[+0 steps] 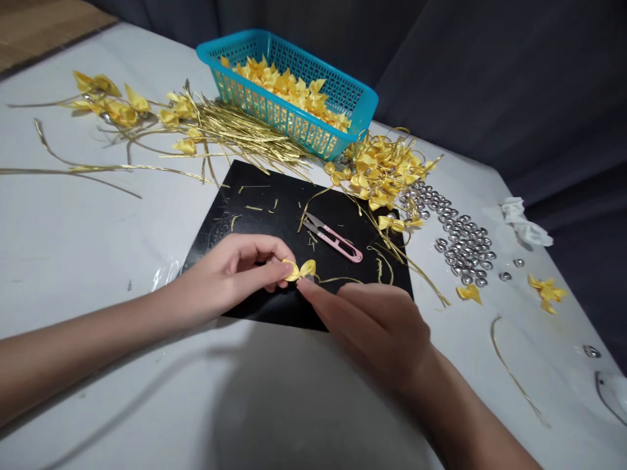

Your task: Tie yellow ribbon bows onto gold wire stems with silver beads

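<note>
My left hand (pixel 252 264) pinches one loop of a small yellow ribbon bow (pixel 307 268) between thumb and fingers, above a black mat (pixel 269 308). From the other side my right hand (pixel 375 320) closes its fingertips at the middle of the same bow. A thin gold cord (pixel 340 279) runs out from the bow toward the right hand; its far end is partly hidden. Just beyond the hands, pink thread snips (pixel 337 241) lie on the mat, among short gold clippings (pixel 253 208).
A turquoise basket (pixel 365 108) of yellow bows stands at the back. Gold cords (pixel 249 134) lie in front of it. To the right are piled yellow bows (pixel 382 170), silver beads (pixel 465 245) and crumpled white material (pixel 526 222). More bows (pixel 110 98) lie at left.
</note>
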Demonstrator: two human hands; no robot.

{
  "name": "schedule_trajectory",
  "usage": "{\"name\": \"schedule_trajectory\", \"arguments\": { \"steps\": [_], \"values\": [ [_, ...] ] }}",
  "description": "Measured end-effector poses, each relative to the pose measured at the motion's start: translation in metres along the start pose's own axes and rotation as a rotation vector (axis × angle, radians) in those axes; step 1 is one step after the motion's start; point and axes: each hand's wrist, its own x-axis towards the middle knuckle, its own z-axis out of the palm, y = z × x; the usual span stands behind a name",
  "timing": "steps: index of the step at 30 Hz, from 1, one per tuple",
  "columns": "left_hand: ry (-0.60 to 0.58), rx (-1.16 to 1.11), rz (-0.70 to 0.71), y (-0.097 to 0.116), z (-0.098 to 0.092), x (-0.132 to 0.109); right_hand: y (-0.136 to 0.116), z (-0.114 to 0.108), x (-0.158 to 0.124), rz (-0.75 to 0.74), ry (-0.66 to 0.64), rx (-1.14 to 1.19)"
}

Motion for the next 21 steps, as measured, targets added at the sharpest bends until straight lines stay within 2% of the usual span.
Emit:
{"name": "schedule_trajectory", "arguments": {
  "steps": [3, 8, 10, 17, 21],
  "values": [
    [-0.003, -0.010, 0.006, 0.000, 0.000, 0.000, 0.000, 0.004, -0.004, -0.082, 0.059, -0.008],
    [0.015, 0.006, 0.038, 0.000, 0.001, 0.001, -0.002, 0.015, -0.014, 0.064, 0.082, 0.069],
    [0.018, 0.001, 0.040, 0.000, 0.001, 0.001, -0.001, 0.015, -0.015, 0.077, 0.099, 0.061],
    [0.010, 0.007, 0.002, 0.000, -0.002, 0.000, 0.003, 0.003, -0.001, -0.190, 0.064, -0.088],
    [0.007, 0.006, 0.026, -0.001, -0.001, 0.000, 0.003, 0.007, -0.008, -0.065, 0.036, -0.018]
  ]
}}
